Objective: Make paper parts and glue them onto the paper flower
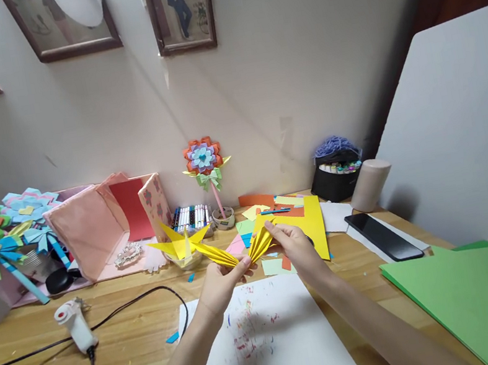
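Between my two hands is a pleated yellow paper (260,244), pinched at its middle so that both ends fan out like a bow. The fingers of my left hand (224,281) are closed around its narrow centre. My right hand (294,248) pinches the upper edge of the right fan between thumb and fingers. Under my hands lies a white sheet (276,340) with coloured marks. Just left of the folded paper, a yellow paper star shape (182,244) rests on a small clear bowl (182,261).
A glue gun (75,325) with a black cord stands at left. Behind are a pink box (92,234), paper flower (203,157), markers (191,217) and yellow card (315,220). At right are a phone (383,236), a cylinder (371,184) and green sheets (486,297).
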`<control>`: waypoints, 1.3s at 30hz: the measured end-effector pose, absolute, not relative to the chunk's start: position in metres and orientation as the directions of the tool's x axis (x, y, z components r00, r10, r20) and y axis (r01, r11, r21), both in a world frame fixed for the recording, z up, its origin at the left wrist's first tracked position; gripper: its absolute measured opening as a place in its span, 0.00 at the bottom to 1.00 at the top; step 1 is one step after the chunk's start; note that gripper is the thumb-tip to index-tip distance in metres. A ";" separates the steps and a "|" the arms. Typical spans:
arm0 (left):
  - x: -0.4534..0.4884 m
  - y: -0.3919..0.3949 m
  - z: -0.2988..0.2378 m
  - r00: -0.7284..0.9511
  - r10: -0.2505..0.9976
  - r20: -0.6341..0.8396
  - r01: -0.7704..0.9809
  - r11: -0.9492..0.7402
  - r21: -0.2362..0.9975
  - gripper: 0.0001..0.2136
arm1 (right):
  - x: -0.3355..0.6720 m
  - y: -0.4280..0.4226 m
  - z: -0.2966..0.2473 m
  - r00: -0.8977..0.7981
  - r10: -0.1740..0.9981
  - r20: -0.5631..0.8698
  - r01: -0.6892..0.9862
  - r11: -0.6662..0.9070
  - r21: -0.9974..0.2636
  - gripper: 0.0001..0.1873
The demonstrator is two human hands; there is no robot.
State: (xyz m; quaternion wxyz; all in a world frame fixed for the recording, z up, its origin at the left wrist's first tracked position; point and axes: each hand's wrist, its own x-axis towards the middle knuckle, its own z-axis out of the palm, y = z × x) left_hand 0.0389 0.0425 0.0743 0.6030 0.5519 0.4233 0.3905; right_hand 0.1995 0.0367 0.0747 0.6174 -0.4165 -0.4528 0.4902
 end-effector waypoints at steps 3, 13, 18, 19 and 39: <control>0.039 0.043 0.073 0.370 0.925 -0.088 0.000 0.095 0.995 0.16 | 0.203 0.037 0.078 0.089 0.988 0.130 -0.228 0.147 -0.963 0.25; 0.039 0.042 0.077 0.405 0.914 -0.034 -0.022 0.047 0.999 0.18 | 0.190 0.024 0.080 -0.107 0.975 0.196 0.049 0.202 -0.978 0.12; 0.032 0.051 0.079 0.246 0.966 0.075 -0.129 -0.044 0.991 0.18 | 0.191 0.030 0.070 -0.013 0.993 0.121 -0.063 0.120 -0.991 0.14; 0.030 0.052 0.079 0.224 0.971 0.087 -0.131 -0.058 0.990 0.18 | 0.189 0.031 0.068 -0.029 0.994 0.109 -0.116 0.105 -0.988 0.13; 0.027 0.049 0.077 0.184 0.961 0.208 0.147 -0.236 0.960 0.09 | 0.170 0.023 0.053 -0.138 0.990 0.034 -0.122 0.017 -0.992 0.15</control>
